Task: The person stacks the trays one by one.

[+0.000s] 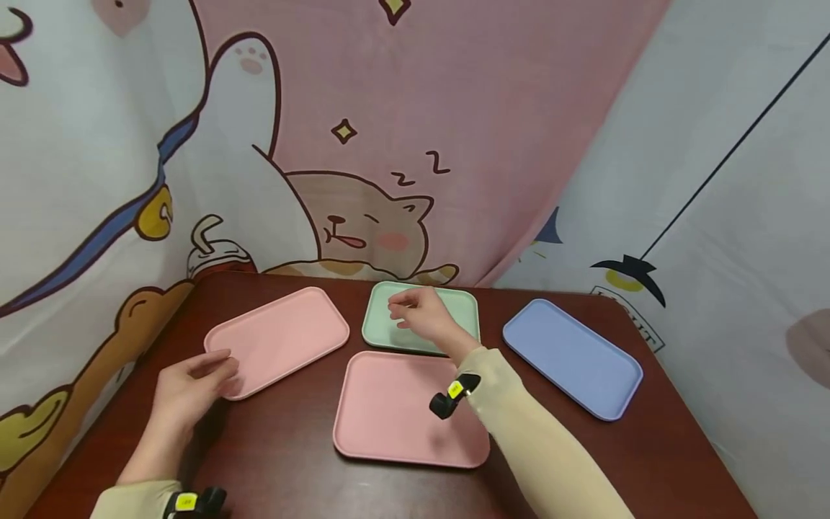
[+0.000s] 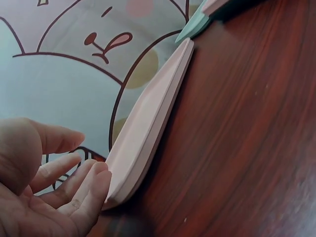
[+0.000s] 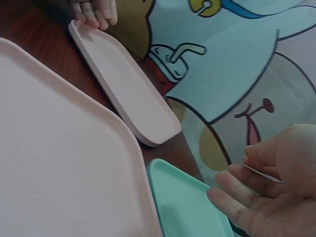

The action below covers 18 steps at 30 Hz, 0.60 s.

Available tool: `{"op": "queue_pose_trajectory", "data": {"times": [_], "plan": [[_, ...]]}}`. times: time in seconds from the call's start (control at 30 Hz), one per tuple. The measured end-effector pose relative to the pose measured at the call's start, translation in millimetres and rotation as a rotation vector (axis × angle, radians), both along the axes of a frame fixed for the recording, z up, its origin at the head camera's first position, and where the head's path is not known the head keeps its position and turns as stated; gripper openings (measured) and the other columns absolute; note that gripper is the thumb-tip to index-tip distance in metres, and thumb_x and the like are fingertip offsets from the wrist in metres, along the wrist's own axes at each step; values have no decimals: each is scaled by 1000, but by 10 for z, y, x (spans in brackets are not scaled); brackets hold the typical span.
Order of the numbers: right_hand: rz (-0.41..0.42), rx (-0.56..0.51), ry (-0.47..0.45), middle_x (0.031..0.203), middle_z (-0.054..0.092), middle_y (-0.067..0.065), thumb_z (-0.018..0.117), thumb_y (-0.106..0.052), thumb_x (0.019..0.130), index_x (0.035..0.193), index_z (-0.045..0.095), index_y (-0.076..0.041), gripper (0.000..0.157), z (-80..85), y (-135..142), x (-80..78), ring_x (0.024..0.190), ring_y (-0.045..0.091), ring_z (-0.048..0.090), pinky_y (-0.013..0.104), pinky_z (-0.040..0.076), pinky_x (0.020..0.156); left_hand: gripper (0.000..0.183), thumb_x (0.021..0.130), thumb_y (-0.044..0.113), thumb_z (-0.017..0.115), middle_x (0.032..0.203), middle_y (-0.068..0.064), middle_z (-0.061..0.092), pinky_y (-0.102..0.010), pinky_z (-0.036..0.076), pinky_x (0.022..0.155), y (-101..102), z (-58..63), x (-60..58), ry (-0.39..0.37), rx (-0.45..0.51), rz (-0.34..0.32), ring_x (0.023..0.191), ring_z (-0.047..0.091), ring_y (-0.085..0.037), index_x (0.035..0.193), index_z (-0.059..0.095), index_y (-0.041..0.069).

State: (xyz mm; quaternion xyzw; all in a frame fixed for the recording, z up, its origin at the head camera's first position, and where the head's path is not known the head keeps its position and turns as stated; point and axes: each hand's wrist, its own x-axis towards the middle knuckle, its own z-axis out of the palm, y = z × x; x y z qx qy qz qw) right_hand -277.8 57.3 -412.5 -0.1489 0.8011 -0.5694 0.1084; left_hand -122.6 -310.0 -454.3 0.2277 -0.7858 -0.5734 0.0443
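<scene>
At the left, a long pink tray (image 1: 279, 342) lies slantwise on the table. My left hand (image 1: 191, 393) is at its near left corner with fingers loosely bent; whether the fingertips touch the rim I cannot tell. In the left wrist view nothing is between that hand's thumb and fingers. A small green tray (image 1: 457, 313) lies at the back middle. Over it hovers my right hand (image 1: 421, 313), fingers loosely bent and holding nothing. In the right wrist view its fingertips (image 3: 219, 197) appear beside the green tray's edge.
A larger pink tray (image 1: 389, 411) lies in the middle foreground, partly under my right forearm. On the right, a blue tray (image 1: 570, 360) sits at an angle. The dark wooden table (image 1: 279, 447) meets a cartoon-printed cloth (image 1: 493, 130) at its back and sides.
</scene>
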Motion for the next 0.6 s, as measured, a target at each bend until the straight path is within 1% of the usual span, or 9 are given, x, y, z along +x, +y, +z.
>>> {"op": "queue_pose_trajectory", "data": {"times": [0.07, 0.13, 0.23, 0.37, 0.5, 0.6], "plan": [[18, 22, 14, 119, 71, 25, 68, -3, 103, 122, 72, 9, 24, -28, -118, -34, 98, 26, 73, 38, 64, 82, 54, 100, 20, 76, 115, -11, 72, -24, 63, 73, -43, -16, 10, 13, 22, 32, 82, 76, -11, 143, 60, -7], [36, 33, 25, 117, 71, 25, 66, -2, 103, 122, 72, 10, 24, -65, -231, -68, 97, 28, 73, 37, 64, 81, 52, 100, 17, 76, 112, -8, 71, -25, 63, 73, -88, -34, 17, 27, 24, 62, 82, 74, -9, 142, 60, -7], [49, 37, 33, 116, 72, 24, 65, -1, 103, 122, 73, 9, 22, -119, -380, -106, 100, 35, 72, 37, 64, 81, 49, 99, 13, 76, 109, -5, 71, -25, 63, 74, -157, -58, 21, 54, 28, 98, 82, 72, -7, 140, 62, -9], [57, 44, 36, 113, 72, 22, 65, -2, 103, 122, 73, 9, 23, -203, -535, -159, 101, 38, 72, 36, 64, 80, 48, 99, 16, 77, 107, -3, 71, -23, 63, 73, -242, -84, 26, 55, 26, 139, 82, 72, -4, 139, 63, -8], [59, 125, 76, 113, 73, 16, 66, -6, 103, 123, 73, 7, 24, -261, -639, -200, 93, 33, 72, 31, 60, 75, 49, 100, 17, 76, 106, -1, 71, -24, 63, 73, -312, -102, 25, 49, 51, 165, 83, 71, -1, 140, 62, -7], [63, 190, 105, 115, 73, 16, 66, -7, 103, 124, 73, 7, 26, -294, -732, -234, 90, 29, 72, 31, 59, 76, 51, 101, 16, 75, 105, 0, 70, -25, 63, 74, -370, -113, 25, 41, 82, 184, 84, 70, 1, 143, 59, -8]]}}
